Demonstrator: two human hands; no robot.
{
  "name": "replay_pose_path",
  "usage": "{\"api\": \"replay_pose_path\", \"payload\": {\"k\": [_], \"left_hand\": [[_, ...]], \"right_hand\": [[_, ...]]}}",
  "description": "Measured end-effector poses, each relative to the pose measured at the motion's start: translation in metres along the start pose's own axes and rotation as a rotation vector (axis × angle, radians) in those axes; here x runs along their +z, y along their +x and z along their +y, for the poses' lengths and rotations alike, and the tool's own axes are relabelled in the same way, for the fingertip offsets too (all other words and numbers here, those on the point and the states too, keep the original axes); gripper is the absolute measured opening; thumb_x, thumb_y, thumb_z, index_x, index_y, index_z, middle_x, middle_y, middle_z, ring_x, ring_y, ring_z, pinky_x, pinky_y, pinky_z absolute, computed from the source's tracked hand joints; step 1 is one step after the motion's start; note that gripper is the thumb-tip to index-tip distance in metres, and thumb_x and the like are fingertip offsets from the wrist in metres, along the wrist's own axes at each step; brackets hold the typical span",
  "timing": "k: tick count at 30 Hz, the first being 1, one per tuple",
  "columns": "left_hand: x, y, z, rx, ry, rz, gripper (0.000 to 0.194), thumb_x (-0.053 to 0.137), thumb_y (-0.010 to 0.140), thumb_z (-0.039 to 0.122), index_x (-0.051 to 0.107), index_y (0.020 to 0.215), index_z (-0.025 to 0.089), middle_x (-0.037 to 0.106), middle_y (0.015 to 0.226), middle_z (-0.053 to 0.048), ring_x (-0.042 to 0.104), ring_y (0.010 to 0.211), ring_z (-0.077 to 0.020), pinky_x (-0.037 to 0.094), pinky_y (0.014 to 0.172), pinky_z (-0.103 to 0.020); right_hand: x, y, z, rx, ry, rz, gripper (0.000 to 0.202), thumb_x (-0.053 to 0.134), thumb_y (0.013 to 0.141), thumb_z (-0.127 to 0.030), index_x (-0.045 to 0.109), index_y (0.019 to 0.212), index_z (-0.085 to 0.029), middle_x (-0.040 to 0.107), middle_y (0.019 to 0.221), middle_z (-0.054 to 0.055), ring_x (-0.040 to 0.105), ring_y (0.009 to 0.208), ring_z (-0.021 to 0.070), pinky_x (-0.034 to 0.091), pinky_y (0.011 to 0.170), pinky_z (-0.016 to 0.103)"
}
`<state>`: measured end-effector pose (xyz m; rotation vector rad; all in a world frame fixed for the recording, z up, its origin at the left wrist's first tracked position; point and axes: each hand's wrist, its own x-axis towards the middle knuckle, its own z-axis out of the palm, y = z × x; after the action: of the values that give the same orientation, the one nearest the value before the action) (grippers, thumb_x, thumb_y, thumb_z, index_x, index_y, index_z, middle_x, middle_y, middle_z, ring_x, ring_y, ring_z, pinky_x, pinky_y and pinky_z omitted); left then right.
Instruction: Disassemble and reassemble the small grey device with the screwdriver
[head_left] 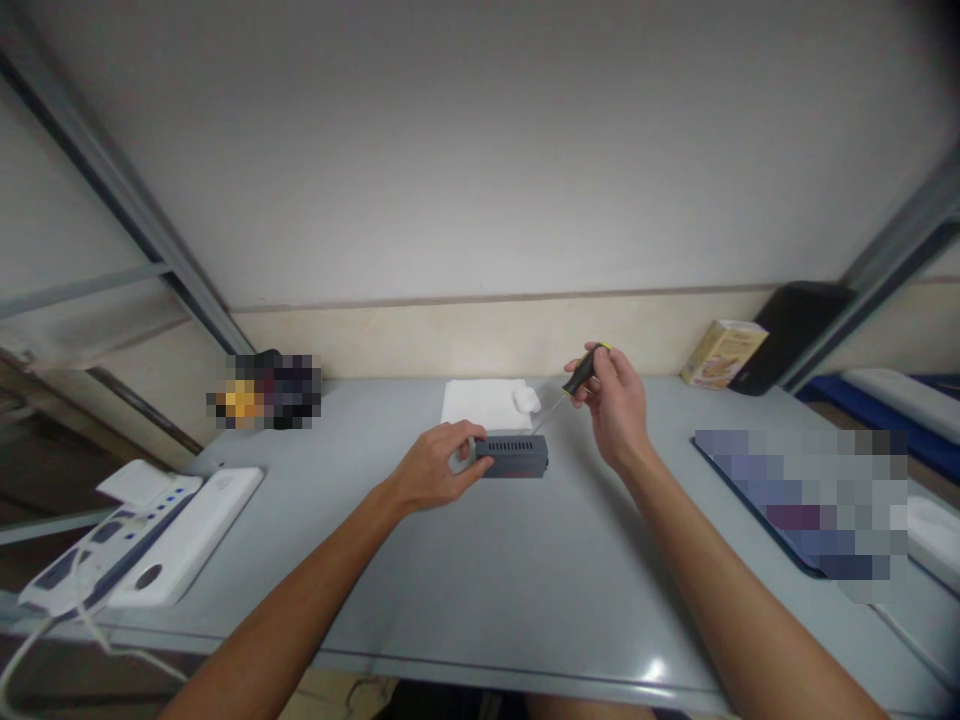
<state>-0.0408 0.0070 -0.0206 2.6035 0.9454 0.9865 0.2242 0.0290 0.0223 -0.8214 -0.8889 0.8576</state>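
On the table lies a dark grey oblong box (517,457) with a row of vent slots along its top. My left hand (448,462) grips its left end between thumb and fingers. My right hand (613,395) is closed round the black and yellow handle of a screwdriver (582,372). The screwdriver's thin shaft slants down to the left, its tip close to the box's right rear corner; whether it touches I cannot tell. Just behind the box is a white sheet (480,402), with a small crumpled white piece (527,399) on its right side.
At left stand a white power strip (112,540) with cables and a white slab-shaped device (195,545). A yellowish carton (721,354) leans by a black case (791,335) at the back right. A dark flat item (780,510), partly blurred, lies at right.
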Motion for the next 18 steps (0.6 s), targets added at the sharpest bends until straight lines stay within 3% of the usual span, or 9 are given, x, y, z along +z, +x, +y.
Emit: {"api": "replay_pose_path", "payload": {"k": [9,18], "left_hand": [[-0.0017,0.0013,0.0018,0.035,-0.016,-0.037,0.022,0.060,0.096,0.033,0.059,0.114,0.019,0.066,0.089,-0.004,0.062,0.077,-0.0166,0.052,0.080,-0.032],[-0.0019,0.0043,0.0098,0.114,-0.022,0.015,0.025,0.059,0.097,0.028,0.061,0.121,0.020,0.068,0.117,-0.012,0.064,0.110,-0.0240,0.052,0.099,-0.042]], "right_hand": [[0.0020,-0.0030,-0.0004,-0.036,-0.059,-0.013,0.045,0.073,0.082,-0.060,0.062,0.108,-0.025,0.073,0.082,0.000,0.051,0.047,0.0074,0.045,0.046,0.022],[0.0040,-0.0037,-0.0024,-0.035,-0.047,-0.028,0.042,0.073,0.082,-0.058,0.062,0.107,-0.025,0.072,0.081,0.000,0.051,0.047,0.0078,0.046,0.045,0.022]]}}
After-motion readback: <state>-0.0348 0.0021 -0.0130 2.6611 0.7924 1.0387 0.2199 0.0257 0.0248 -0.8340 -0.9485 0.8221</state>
